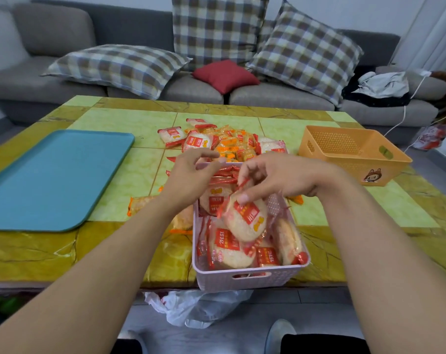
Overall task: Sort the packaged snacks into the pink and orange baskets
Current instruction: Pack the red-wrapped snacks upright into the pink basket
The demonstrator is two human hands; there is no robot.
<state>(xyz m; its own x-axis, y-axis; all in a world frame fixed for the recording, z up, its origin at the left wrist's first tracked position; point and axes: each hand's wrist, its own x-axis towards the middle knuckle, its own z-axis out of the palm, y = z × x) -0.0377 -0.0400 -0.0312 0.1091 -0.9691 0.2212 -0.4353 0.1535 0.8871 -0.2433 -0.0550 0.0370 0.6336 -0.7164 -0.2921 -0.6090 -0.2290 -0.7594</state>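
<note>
A pink basket (247, 278) stands at the table's near edge, filled with several red-labelled rice cracker packets. My right hand (280, 177) hovers over it and pinches the top of one red-labelled packet (244, 221), which hangs just above the others. My left hand (193, 169) is over the basket's far left rim, fingers loosely curled and holding nothing. A heap of red and orange snack packets (224, 141) lies beyond the basket. The orange basket (349, 154) sits empty at the right.
A blue tray (50, 180) lies on the left of the green and yellow table (119, 123). Some orange packets (140, 203) lie under my left forearm. A plastic bag (191, 307) is on the floor below the table edge. A grey sofa with cushions stands behind.
</note>
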